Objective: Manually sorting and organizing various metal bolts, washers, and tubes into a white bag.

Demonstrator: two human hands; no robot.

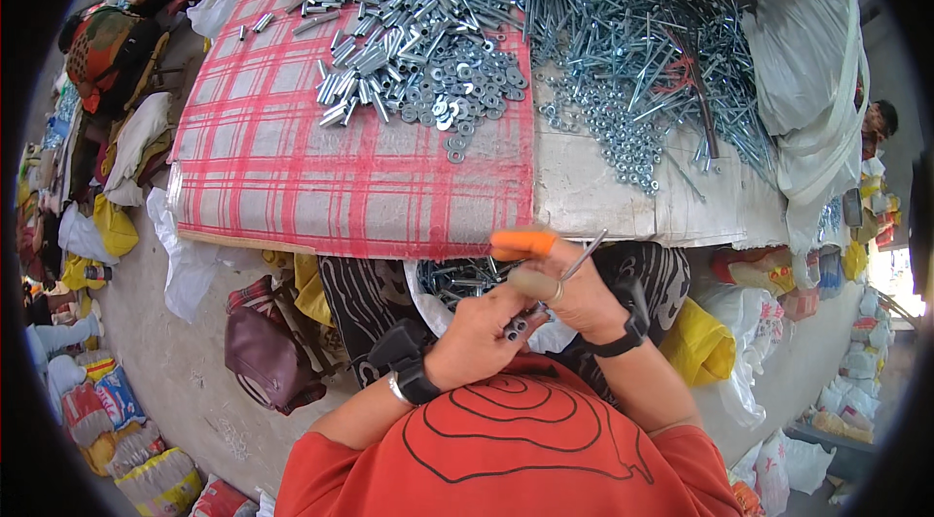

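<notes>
My left hand point(479, 330) is closed around a few metal sleeves point(515, 328), whose hollow ends poke out below the fingers. Close against it on the right is my right hand point(588, 301), with an orange cover on one finger and a beige cover that seems to be on its thumb. From its curled fingers a thin metal rod point(587, 252), perhaps a bolt, slants up to the right; its other end is hidden. Under both hands, a white bag point(434, 309) in my lap holds metal pieces point(457, 276).
The table has a red-checked cloth point(253, 167) and pale board point(593, 196). Piled on it are sleeves point(389, 31), washers point(465, 89), nuts point(628, 152) and long bolts point(623, 31). A maroon bag point(268, 352) hangs at left; yellow bags point(700, 347) lie right. Another person point(107, 50) sits far left.
</notes>
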